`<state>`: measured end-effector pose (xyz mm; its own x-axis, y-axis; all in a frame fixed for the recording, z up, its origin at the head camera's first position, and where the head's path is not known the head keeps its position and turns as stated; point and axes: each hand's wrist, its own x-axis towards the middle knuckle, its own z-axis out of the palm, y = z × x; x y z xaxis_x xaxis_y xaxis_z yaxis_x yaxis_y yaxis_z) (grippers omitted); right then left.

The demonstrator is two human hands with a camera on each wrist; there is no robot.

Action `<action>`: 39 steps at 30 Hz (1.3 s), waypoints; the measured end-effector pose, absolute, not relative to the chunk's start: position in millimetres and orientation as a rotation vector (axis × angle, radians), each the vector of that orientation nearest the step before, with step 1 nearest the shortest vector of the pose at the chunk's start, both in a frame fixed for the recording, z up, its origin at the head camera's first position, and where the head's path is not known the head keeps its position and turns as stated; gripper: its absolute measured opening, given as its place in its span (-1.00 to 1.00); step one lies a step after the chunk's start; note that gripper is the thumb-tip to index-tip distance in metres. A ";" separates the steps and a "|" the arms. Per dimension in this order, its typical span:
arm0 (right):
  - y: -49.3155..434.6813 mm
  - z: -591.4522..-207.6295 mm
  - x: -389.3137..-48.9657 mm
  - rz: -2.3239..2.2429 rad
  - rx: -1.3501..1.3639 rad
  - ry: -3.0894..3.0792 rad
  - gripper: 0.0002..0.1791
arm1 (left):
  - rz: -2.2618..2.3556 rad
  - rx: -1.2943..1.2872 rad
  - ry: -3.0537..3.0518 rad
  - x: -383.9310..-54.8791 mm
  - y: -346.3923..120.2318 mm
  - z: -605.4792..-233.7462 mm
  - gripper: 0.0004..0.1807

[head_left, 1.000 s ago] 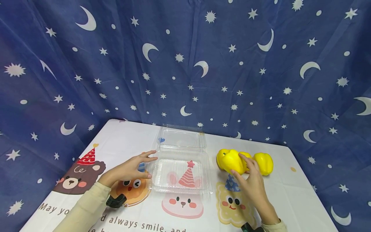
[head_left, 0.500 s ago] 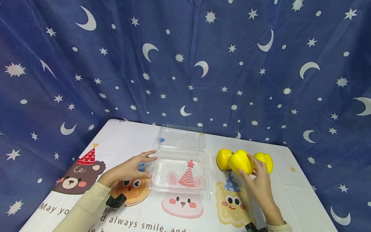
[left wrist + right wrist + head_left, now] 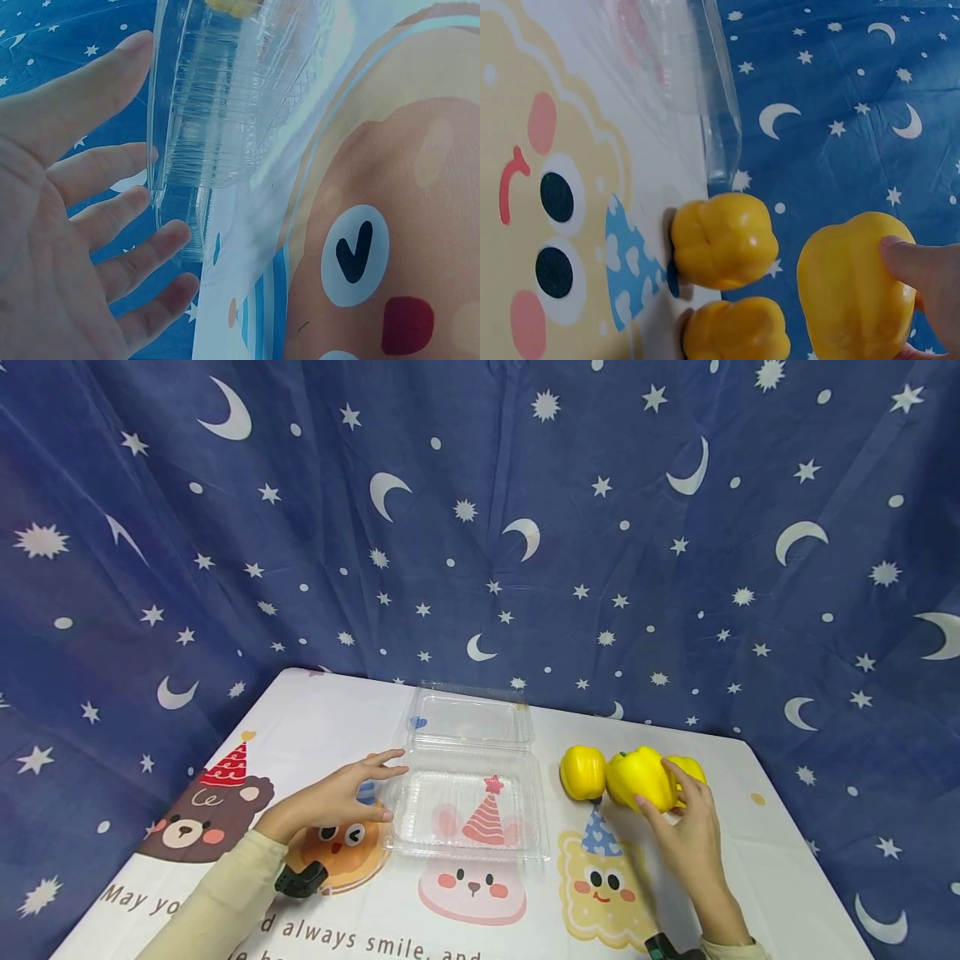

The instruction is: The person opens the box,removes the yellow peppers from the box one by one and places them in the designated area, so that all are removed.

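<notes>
A yellow bell pepper (image 3: pixel 640 779) is held by my right hand (image 3: pixel 690 831), thumb and fingers around its right side. In the right wrist view the held pepper (image 3: pixel 855 289) appears off the table, with the thumb across it. Two more yellow bell peppers rest on the table: one pepper (image 3: pixel 582 772) to the left, the other pepper (image 3: pixel 692 767) partly hidden behind the held one and the hand. My left hand (image 3: pixel 341 793) has its fingers spread at the left rim of a clear plastic clamshell box (image 3: pixel 467 852). In the left wrist view fingertips (image 3: pixel 139 49) touch or nearly touch that rim.
The box's lid (image 3: pixel 472 720) lies folded back on the far side. A white tablecloth (image 3: pixel 780 860) with cartoon prints covers the table. Behind its far edge hangs a dark blue curtain (image 3: pixel 420 552) with moons and stars.
My right hand has carried the pepper rightward, from in front of the left pepper to in front of the right one. The left hand and box stay put.
</notes>
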<state>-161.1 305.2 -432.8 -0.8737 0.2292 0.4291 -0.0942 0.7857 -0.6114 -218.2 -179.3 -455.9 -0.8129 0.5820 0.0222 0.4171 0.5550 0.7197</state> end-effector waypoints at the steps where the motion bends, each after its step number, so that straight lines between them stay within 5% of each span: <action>1: 306.5 -432.2 -160.9 0.894 -0.109 -2.478 -0.27 | 1.103 0.838 2.571 -218.3 -179.3 -455.9 -0.25; 39: 349.4 -416.1 -168.1 0.887 -0.311 -2.432 -0.26 | 1.086 0.830 2.577 -217.9 -179.4 -455.4 -0.24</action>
<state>-168.1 349.4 -416.1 -0.8343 0.3801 0.3993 0.0336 0.7581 -0.6513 -217.9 -179.4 -455.4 -0.8150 0.5793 0.0127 0.4137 0.5664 0.7128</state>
